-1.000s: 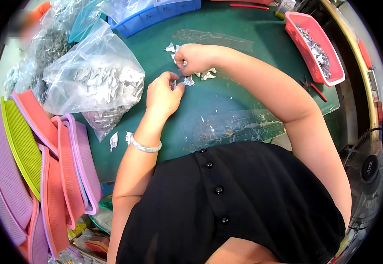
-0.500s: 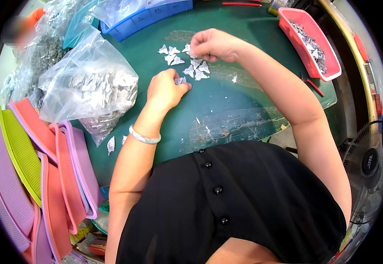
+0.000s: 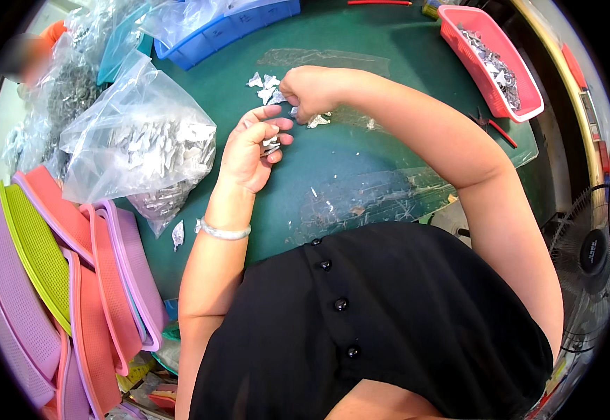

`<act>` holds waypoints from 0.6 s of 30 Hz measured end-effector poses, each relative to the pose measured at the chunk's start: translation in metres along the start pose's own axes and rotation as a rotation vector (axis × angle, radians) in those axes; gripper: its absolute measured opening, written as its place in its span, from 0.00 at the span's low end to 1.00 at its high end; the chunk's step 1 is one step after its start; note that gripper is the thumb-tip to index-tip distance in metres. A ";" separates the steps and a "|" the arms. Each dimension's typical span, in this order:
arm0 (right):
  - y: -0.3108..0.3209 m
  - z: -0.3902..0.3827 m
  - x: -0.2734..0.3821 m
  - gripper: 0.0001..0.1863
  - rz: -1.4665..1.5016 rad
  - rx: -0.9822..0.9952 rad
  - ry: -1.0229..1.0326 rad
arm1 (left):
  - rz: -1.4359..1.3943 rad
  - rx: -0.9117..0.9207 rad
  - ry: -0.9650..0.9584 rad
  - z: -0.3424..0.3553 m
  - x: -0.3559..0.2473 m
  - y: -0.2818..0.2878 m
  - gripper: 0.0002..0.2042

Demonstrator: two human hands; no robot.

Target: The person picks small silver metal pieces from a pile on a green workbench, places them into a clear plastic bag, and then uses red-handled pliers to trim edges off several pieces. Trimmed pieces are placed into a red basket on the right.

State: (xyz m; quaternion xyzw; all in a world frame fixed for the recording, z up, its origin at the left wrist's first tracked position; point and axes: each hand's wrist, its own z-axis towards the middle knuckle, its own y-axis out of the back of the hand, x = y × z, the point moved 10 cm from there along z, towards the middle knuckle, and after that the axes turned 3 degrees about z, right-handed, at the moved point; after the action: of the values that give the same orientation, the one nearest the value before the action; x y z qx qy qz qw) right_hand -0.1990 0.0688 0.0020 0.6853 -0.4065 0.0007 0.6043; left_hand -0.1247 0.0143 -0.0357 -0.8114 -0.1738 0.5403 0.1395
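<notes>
My left hand point(image 3: 243, 159) is turned palm up, its fingers curled round a few small silvery metal pieces point(image 3: 270, 145). Just to its right, my right hand point(image 3: 313, 91) reaches down with fingers pinched together among a loose group of the same flat, jagged pieces point(image 3: 265, 89) on the green table. Its fingertips are partly hidden, so whatever they grip cannot be made out. One white piece point(image 3: 317, 121) lies under the right hand. Left of my left hand sits a clear plastic bag point(image 3: 186, 115) filled with many similar pieces.
A pink basket point(image 3: 478, 82) of metal pieces stands far right, with red-handled pliers point(image 3: 502, 134) by it. At the back is a blue crate point(image 3: 224, 35). Stacked pink, purple and green baskets point(image 3: 35, 238) crowd the left. A fan point(image 3: 588, 255) is at right. One loose piece point(image 3: 178, 235) lies near the bag.
My left hand has rolled from palm down to palm up, showing pieces in its fingers. The right hand has moved left and lower over the group of pieces.
</notes>
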 end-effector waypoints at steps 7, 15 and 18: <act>0.021 -0.018 -0.064 0.06 1.179 -0.156 -0.092 | 0.364 -0.060 0.017 0.008 -0.001 -0.007 0.08; 0.005 -0.033 -0.089 0.08 0.794 -0.112 -0.278 | 1.497 -0.266 -0.314 0.020 -0.030 -0.050 0.20; 0.010 -0.030 -0.063 0.19 0.255 -0.164 -0.137 | 1.603 -0.249 -0.272 0.023 -0.028 -0.052 0.20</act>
State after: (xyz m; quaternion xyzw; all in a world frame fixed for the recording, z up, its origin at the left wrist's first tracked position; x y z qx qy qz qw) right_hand -0.2325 0.1291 -0.0132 0.5748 -0.5293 -0.0028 0.6241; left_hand -0.1627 0.0502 0.0005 -0.6263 0.3846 0.5462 -0.4019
